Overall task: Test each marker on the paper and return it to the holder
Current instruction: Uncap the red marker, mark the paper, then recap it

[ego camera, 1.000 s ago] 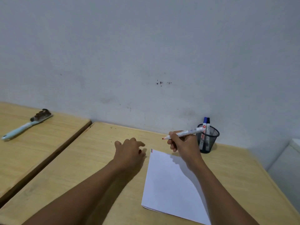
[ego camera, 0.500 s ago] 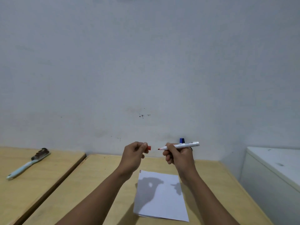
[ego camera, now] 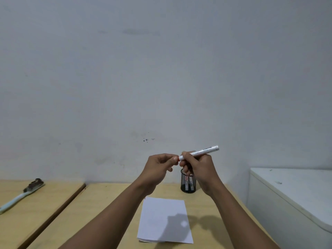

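White-barrelled marker (ego camera: 199, 152) held raised above the wooden tabletop (ego camera: 111, 203), its barrel slanting up to the right out of the right hand (ego camera: 199, 169), whose grip is clamped round it. Left hand (ego camera: 158, 168), fingers pinched together on a red cap (ego camera: 178, 158), meets the marker's tip end. Below lie the white paper (ego camera: 161, 212) and, just behind it, a black mesh holder (ego camera: 187, 183) with markers inside.

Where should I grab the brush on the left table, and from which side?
Take the brush by its long pale handle, near the middle, coming down from above. It lies flat on the left table, so only the top is free, and the dark bristle head points toward the wall.
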A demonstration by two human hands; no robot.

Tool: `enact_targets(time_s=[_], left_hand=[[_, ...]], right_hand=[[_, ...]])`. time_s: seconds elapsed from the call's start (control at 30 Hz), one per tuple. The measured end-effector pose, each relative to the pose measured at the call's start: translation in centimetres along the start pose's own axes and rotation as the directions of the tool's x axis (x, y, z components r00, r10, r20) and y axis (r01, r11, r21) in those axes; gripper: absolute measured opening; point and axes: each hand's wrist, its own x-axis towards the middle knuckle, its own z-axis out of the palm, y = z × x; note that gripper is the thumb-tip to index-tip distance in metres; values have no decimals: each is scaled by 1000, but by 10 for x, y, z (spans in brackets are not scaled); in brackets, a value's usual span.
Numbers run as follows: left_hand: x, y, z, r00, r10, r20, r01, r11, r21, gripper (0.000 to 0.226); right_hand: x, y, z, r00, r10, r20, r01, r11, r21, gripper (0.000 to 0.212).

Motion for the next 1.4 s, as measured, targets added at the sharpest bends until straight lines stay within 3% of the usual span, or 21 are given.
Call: enact_targets(time_s=[0.17, 0.27, 0.47, 0.63, 0.9, 1.03, 1.17, 1.27, 1.33, 1.4], left_hand=[[-2, 11, 5, 999, -26, 30, 24, 998, 51, 32], [-5, 15, 6, 999, -33, 25, 33, 999, 12, 39], [1, 18, 6, 971, -237, 40, 237, 971, -2, 35], [5, 17, 3, 935, -334, 122, 339, 941, -23, 32], [13, 2, 14, 997, -59, 49, 69, 965, -251, 30], [14, -5, 17, 998, 57, -28, -61, 985, -159, 22], [19, -6, 17, 997, 54, -55, -59, 994, -96, 21], [30, -5, 14, 993, 70, -93, -69, 998, 11, 18], [39, -5, 12, 978, 151, -144, -120, 972, 202, 17], [49, -5, 11, 956, 250, -154, -181, 915, 361, 16]], right_hand=[[0, -10, -2, 999, -19, 30, 17, 999, 44, 30], [0, -12, -4, 998, -46, 34, 47, 998, -33, 30], [0, -8, -11, 989, -97, 115, 109, 989, -99, 25], [-1, -4, -17, 983, -75, 168, 88, 993, -72, 33], [2, 2, 0, 998, -41, -52, 46, 994, 96, 27], [1, 6, 4, 993, -21, -114, 38, 988, 149, 28], [6, 9, 5, 989, 42, -142, -23, 991, 131, 33], [11, 10, -1, 970, 86, -227, -92, 996, -14, 43], [17, 14, -12, 952, -47, -304, -25, 973, -230, 35], [25, 17, -23, 925, -262, -276, 103, 871, -481, 17]])
